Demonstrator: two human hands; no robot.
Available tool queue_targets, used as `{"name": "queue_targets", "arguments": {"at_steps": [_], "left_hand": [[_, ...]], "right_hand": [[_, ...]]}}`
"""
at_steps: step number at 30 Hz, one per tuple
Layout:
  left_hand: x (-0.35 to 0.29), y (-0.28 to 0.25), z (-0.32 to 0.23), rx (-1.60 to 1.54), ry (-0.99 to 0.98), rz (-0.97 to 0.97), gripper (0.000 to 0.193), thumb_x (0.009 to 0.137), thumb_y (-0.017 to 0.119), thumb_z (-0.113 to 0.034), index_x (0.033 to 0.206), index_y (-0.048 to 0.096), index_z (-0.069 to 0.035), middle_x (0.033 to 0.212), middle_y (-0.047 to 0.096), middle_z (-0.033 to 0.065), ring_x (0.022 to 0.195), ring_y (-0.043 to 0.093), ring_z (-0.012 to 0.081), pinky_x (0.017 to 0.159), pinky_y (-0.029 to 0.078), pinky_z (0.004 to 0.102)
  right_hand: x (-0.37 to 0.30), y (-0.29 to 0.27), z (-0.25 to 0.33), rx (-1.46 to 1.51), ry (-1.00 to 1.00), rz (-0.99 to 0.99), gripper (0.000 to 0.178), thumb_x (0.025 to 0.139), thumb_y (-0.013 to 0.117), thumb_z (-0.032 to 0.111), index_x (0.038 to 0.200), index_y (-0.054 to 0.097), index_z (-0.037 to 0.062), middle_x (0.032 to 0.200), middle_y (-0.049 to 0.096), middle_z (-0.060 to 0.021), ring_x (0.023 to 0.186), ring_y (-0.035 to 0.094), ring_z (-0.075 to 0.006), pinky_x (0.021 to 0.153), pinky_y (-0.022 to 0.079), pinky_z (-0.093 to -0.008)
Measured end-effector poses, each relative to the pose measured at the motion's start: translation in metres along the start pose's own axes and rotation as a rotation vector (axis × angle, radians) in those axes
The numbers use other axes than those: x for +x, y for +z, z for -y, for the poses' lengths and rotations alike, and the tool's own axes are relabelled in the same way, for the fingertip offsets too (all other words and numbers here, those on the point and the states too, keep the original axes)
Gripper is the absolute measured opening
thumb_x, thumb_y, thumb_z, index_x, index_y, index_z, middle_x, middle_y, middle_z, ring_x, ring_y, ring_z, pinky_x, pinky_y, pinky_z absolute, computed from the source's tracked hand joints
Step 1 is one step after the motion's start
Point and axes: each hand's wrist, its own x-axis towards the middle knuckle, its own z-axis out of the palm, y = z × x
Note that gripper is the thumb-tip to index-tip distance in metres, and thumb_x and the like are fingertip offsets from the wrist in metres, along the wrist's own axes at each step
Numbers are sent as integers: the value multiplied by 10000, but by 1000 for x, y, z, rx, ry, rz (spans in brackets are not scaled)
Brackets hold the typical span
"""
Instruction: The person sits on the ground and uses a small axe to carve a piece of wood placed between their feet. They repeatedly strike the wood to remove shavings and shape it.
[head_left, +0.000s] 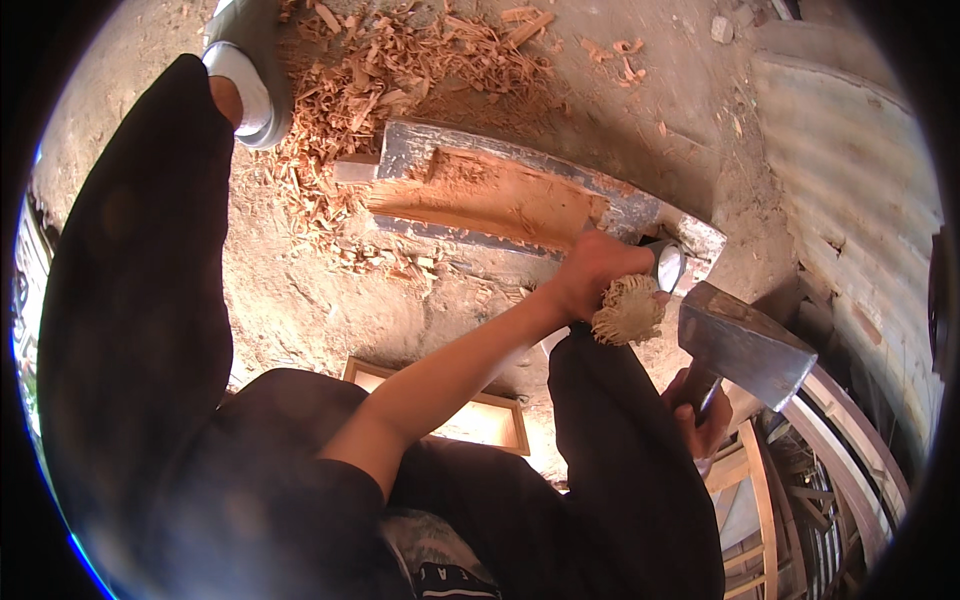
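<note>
- The block of wood (pixel 550 163) lies on the dirt ground (pixel 290 310), out past the person's knees. It is long and a bit bent, with dark, worn sides.
- A big hollow (pixel 500 205) is dug in its middle. The wood inside is orange and looks fresh, so a good part of the digging seems done.
- Some is left, it seems. The far left part of the hollow looks rough and crumbly, and the right end is not dug out.
- Lots of curly shavings (pixel 370 90) lie on the ground past the block and by its left end — a sign that much wood is cut away.
- The left hand (pixel 602 272) is curled tight around a chisel (pixel 628 312). The chisel's top is mashed and frayed. Its tip points to the right end of the hollow, but the fingers hide most of it.
- The right hand (pixel 708 415) is wrapped around the handle of a big metal hammer (pixel 745 345). The hammer's head is just beside the chisel's top — whether they touch is hard to tell.
</note>
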Motion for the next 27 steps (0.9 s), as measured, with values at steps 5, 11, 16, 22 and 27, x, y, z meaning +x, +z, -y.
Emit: {"name": "queue_targets", "arguments": {"at_steps": [5,11,16,22,27], "left_hand": [[18,4,-2,-82,-74,-123,355,741,817,-282,672,510,-118,571,515,90,517,555,321,485,409,394],[18,9,2,-46,41,-104,359,715,813,-250,680,482,-115,561,475,80,507,532,317,489,399,409],[14,11,5,-15,29,-16,345,601,797,-263,708,508,-108,621,541,111,634,603,368,543,452,445],[11,21,8,-25,57,-38,327,599,769,-233,699,484,-106,617,537,110,634,597,373,536,442,458],[13,21,6,-23,30,-32,326,598,767,-235,698,484,-110,614,537,107,629,595,376,528,437,462]], "right_hand": [[-5,3,-15,273,-220,-105,459,901,737,369,997,536,-34,748,565,-76,644,509,-136,576,383,-291],[-9,13,-21,38,-144,-235,358,918,737,215,1071,540,-42,856,580,-90,731,527,-142,660,414,-291],[-5,-14,15,-229,-51,-84,418,951,693,271,1161,546,-60,902,590,-98,771,545,-146,717,439,-282],[-29,-35,6,333,-98,-195,409,920,719,310,1021,551,-49,823,588,-78,752,557,-127,678,431,-246],[-23,-6,-4,-318,64,-406,420,905,752,186,1187,556,-57,1057,622,-104,931,594,-162,837,482,-317]]}}
